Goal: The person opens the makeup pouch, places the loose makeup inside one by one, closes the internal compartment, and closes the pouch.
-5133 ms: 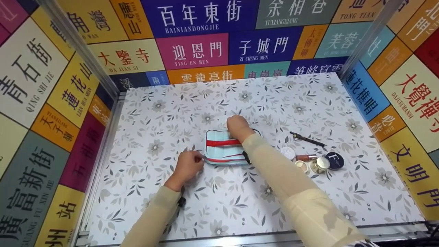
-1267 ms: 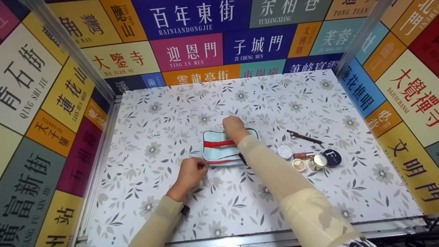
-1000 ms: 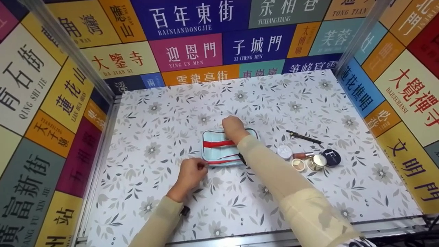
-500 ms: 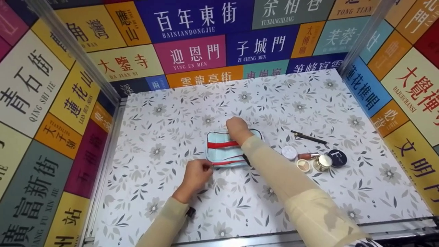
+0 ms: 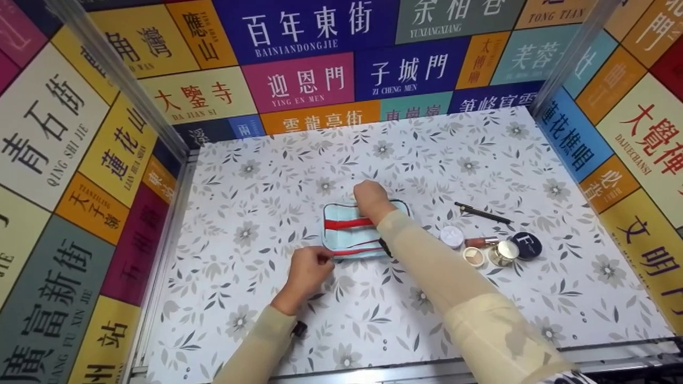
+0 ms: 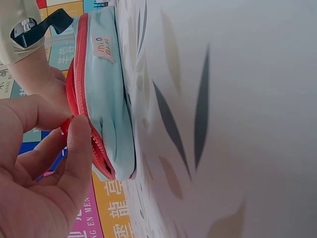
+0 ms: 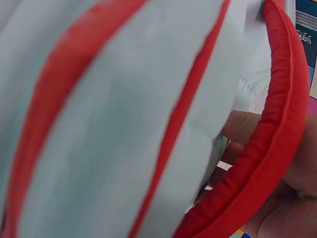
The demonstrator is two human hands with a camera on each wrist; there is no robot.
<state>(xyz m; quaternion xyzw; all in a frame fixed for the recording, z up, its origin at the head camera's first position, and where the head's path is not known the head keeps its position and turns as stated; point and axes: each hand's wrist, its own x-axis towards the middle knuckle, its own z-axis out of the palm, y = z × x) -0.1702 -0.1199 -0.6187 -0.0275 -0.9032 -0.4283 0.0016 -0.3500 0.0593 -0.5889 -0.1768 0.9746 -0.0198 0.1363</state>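
Observation:
A light blue zip pouch (image 5: 349, 236) with a red handle strap (image 5: 341, 224) and red zip lies mid-table. At its near left corner my left hand (image 5: 307, 274) pinches the red zip pull (image 6: 65, 128) between thumb and finger. Red zip teeth (image 6: 100, 153) stand apart near that corner in the left wrist view. My right hand (image 5: 372, 197) grips the pouch's far side, its fingers hidden from the head view. In the right wrist view, those fingers (image 7: 240, 128) show behind the red strap, against the pouch wall.
Right of the pouch lie a black pencil (image 5: 483, 213), a white round jar (image 5: 451, 237), a lip gloss tube (image 5: 479, 242), a small sectioned concealer pot (image 5: 473, 256), a gold-lidded jar (image 5: 503, 252) and a dark compact (image 5: 527, 245). Printed panels (image 5: 299, 80) wall the table.
Since the oldest frame my left hand has moved slightly round the pouch's near left corner, onto its near side. My right hand keeps its place; the whole view shifts a little.

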